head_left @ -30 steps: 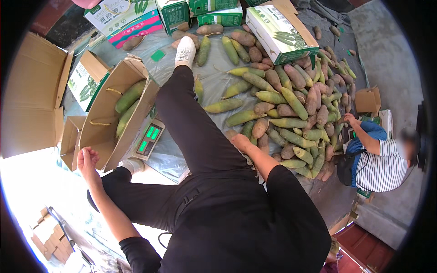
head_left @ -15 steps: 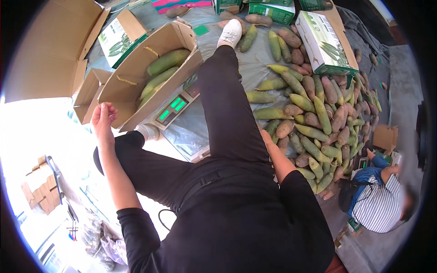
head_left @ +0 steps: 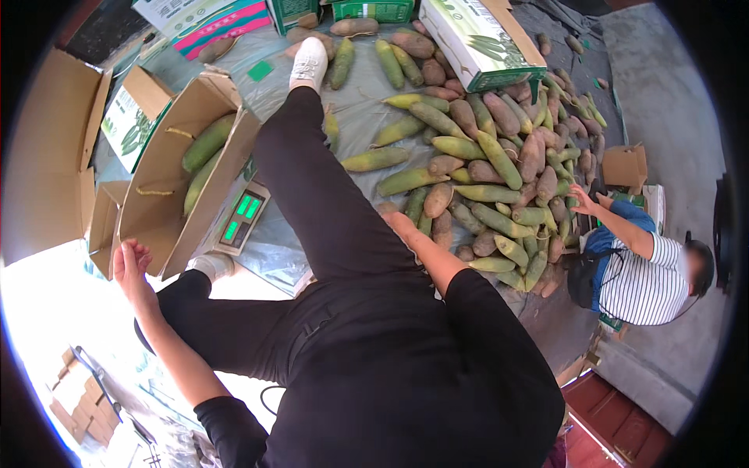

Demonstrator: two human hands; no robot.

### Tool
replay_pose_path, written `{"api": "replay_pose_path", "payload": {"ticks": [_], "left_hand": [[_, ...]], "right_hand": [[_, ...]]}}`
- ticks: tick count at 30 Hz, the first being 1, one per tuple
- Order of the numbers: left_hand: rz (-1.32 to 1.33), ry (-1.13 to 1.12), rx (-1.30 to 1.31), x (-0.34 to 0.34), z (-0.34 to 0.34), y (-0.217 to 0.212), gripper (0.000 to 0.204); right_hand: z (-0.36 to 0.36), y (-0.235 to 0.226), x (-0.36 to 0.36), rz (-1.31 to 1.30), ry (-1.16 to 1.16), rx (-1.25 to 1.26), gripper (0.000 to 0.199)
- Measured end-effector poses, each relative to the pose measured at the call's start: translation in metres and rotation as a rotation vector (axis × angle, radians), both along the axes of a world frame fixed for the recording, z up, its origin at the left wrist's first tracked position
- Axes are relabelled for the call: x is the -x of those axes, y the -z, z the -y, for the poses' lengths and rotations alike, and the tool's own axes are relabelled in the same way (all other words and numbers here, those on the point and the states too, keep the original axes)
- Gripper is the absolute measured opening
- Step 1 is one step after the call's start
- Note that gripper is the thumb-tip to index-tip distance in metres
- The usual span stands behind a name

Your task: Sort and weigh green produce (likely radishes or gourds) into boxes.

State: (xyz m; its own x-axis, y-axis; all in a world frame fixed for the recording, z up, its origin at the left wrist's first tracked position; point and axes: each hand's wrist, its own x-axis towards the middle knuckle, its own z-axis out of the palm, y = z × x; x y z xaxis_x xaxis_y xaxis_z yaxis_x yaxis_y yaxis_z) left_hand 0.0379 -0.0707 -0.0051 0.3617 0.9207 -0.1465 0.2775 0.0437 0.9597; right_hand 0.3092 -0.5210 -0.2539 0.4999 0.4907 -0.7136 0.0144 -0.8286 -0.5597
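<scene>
My left hand (head_left: 134, 269) is raised just outside the near edge of an open cardboard carton (head_left: 168, 187), its fingers curled in with nothing visible between them. Long green radishes (head_left: 209, 144) lie inside that carton, partly hidden by its wall. The carton rests on a digital scale (head_left: 240, 221) with a lit green display. Beside my right thigh, my right hand (head_left: 400, 226) reaches down at the near edge of a big heap of green radishes (head_left: 406, 181) and brownish roots (head_left: 438, 200). Its fingertips are hard to make out there, so I cannot tell whether it grips anything.
A white and green printed box (head_left: 476, 47) lies by the heap's far side. More boxes (head_left: 374, 9) line the back. My white shoe (head_left: 310, 62) stands on plastic sheeting. At the right, another person (head_left: 640, 257) in a striped top reaches toward the heap.
My view has turned, so the carton, scale and heap appear farther left. My left hand stays curled near the carton. The other person's arm is now stretched toward the heap.
</scene>
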Motion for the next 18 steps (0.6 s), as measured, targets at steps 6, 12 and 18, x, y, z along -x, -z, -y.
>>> {"api": "replay_pose_path", "payload": {"ticks": [6,12,18], "left_hand": [[0.006,-0.004,-0.015,-0.008,0.003,-0.001,0.023],[0.021,0.030,-0.010,-0.009,0.002,0.000,0.022],[0.027,0.041,0.000,-0.008,0.004,-0.001,0.022]], "right_hand": [[-0.003,-0.010,-0.003,-0.065,0.112,0.052,0.030],[0.000,-0.005,-0.001,0.104,-0.060,0.042,0.023],[0.001,-0.003,0.001,0.169,-0.120,-0.007,0.025]]}}
